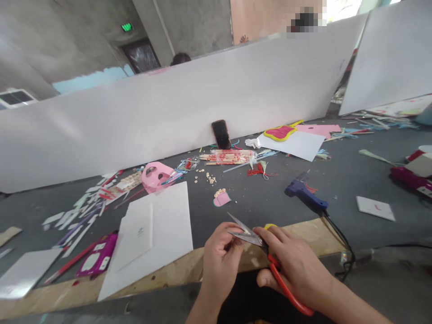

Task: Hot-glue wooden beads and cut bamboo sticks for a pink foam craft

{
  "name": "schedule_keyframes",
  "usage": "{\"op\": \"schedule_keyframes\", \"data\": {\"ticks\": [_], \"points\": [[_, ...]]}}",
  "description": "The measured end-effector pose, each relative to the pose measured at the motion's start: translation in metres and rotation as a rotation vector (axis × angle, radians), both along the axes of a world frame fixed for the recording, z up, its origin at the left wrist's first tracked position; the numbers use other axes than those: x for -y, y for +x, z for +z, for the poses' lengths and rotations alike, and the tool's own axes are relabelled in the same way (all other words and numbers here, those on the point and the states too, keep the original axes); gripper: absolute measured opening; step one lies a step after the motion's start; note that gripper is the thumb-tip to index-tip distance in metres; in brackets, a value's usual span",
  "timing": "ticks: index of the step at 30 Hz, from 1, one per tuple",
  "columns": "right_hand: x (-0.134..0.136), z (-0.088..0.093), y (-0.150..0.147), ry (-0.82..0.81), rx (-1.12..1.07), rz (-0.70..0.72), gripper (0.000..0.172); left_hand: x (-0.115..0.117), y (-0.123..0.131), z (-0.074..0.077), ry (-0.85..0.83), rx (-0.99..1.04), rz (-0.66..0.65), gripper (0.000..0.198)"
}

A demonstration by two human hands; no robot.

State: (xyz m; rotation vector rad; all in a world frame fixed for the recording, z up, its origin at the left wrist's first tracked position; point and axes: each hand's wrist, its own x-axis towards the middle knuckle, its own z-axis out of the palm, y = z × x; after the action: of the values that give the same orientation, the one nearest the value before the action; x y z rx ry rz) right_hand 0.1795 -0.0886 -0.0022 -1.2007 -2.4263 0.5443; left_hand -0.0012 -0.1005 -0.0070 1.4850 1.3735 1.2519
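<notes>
My right hand (297, 261) is closed on a pair of scissors (249, 236) with red handles, above the table's front edge. The blades stand apart and point left, toward my left hand (222, 258). That hand's fingers are curled and pressed together right at the blades; whatever they pinch is hidden. Just beyond the right hand's knuckles shows a bit of something yellow (270, 226). Past the scissor tips lies a small pink pocket-shaped piece (222, 199) with cream bits along its top. Loose cream bits (209, 177) are scattered behind it.
A blue glue gun (305, 195) with a black cord lies to the right. White sheets (168, 225), a purple box (99, 256) and paper strips spread across the left. A phone (221, 134) leans on the white partition (162, 108), behind wrapped sticks (229, 157).
</notes>
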Motion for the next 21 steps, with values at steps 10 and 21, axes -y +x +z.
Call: {"op": "schedule_keyframes", "data": {"ticks": [10, 21], "points": [[-0.001, -0.014, 0.001, 0.043, 0.002, 0.018, 0.036, 0.001, 0.001, 0.009, 0.004, -0.023, -0.007, 0.018], [-0.003, -0.007, 0.001, -0.021, -0.014, -0.004, 0.054, -0.004, 0.002, 0.003, 0.086, -0.086, 0.007, 0.02]]}}
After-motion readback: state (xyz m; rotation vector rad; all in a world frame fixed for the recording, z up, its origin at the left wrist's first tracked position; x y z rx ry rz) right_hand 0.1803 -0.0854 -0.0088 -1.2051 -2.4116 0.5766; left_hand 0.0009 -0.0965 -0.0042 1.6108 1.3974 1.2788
